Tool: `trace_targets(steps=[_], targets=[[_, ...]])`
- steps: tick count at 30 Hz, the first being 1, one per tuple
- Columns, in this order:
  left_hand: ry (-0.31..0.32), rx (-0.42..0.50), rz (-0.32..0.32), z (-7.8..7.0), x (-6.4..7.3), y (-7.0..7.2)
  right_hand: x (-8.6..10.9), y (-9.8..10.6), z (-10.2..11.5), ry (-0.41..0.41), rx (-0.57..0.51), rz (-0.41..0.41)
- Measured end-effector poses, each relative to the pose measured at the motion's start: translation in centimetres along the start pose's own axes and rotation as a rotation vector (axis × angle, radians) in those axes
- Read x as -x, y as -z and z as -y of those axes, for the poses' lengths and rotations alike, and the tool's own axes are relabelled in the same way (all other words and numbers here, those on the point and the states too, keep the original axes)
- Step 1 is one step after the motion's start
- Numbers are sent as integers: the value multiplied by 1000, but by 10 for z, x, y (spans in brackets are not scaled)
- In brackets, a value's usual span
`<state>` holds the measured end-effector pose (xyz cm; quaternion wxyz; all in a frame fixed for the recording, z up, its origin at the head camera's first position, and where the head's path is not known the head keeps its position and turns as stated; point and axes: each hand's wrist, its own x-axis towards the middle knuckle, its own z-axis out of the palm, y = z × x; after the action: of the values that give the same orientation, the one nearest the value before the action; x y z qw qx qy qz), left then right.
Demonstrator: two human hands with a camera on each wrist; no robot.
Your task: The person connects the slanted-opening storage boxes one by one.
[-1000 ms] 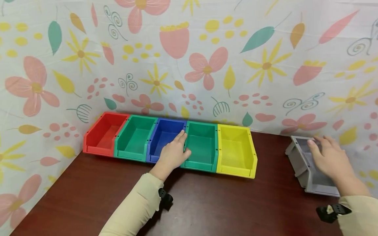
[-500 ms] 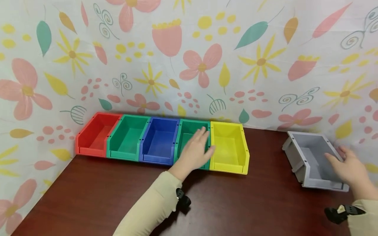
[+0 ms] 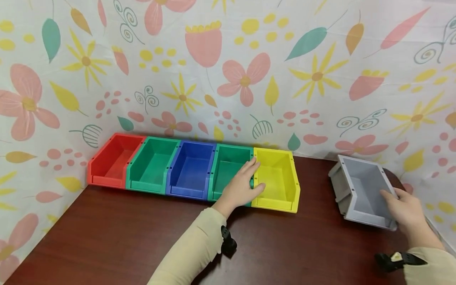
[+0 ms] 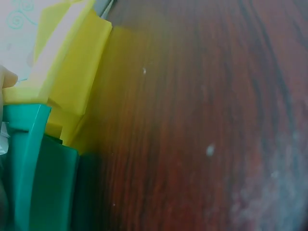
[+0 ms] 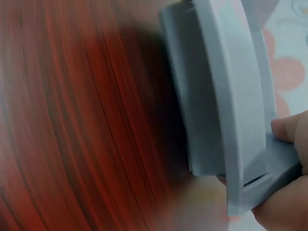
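Observation:
In the head view my right hand (image 3: 409, 208) grips the right wall of a grey plastic storage bin (image 3: 367, 190), thumb inside and fingers outside. The right wrist view shows the thumb over the edge of the grey bin (image 5: 245, 110). My left hand (image 3: 240, 186) lies with extended fingers over the seam between the right-hand green bin (image 3: 228, 174) and the yellow bin (image 3: 274, 182). One fingertip shows at the yellow bin's edge (image 4: 29, 94) in the left wrist view. The left palm partly hides the green bin's front corner.
Left of these, a blue bin (image 3: 190, 170), another green bin (image 3: 153, 166) and a red bin (image 3: 115, 162) continue the row, side by side. They stand on a dark wood table (image 3: 124, 237) against a flower-patterned cloth (image 3: 213, 91).
My left hand has moved right, from the blue bin to the green and yellow seam. My right hand has taken hold of the grey bin's right wall, and the bin has shifted slightly left.

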<state>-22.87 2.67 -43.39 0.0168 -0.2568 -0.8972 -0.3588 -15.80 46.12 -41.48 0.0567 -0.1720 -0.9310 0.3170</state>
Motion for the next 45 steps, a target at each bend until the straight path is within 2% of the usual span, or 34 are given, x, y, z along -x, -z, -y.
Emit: trace_targets(steps=[11, 16, 21, 30, 38, 42, 45], targets=[[42, 40, -22, -3, -2, -2, 2, -36, 55, 10, -212, 34], [35, 14, -34, -4, -4, -3, 5, -47, 75, 24, -260, 60], [42, -6, -40, -3, -3, -5, 6, -54, 87, 34, -292, 59], [52, -27, -41, -4, -2, -3, 11, -53, 94, 2, -276, 64], [42, -50, -41, -3, 0, -3, 20, -49, 105, 32, -239, 39], [37, -48, -40, -4, 0, -2, 21, -45, 111, 45, -189, 25], [34, -47, -37, -4, 1, 0, 20, -41, 117, 70, -109, 6]])
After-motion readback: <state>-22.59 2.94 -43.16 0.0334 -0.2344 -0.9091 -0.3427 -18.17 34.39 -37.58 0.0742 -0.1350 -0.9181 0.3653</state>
